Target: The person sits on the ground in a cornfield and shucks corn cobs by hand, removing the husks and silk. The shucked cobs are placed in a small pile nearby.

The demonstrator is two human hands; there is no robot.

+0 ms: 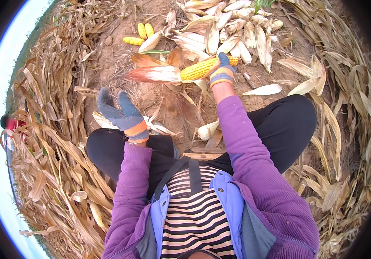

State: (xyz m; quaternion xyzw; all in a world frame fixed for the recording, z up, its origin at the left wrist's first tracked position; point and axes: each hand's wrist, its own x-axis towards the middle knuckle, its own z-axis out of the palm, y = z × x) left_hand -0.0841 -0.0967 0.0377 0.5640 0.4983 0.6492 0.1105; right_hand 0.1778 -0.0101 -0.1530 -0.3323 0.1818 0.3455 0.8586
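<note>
My right hand (223, 72), in a grey and orange work glove, grips a yellow ear of corn (196, 70) near its tip. Peeled-back husk (159, 73) with reddish silk still hangs from the ear's left end. To the left, my gloved left hand (120, 110) is raised above my knee with its fingers apart and nothing in them. Beyond the ear lies a heap of corn ears in pale husks (218, 35). Several bare yellow ears (142, 30) rest on the soil left of that heap.
Dry corn stalks (65, 155) are piled along my left, and more stalks (350, 81) line the right. A loose husk leaf (263, 90) lies on the bare soil. Between my legs shows a wooden slatted seat (205, 156). Another person (12, 126) is at the far left.
</note>
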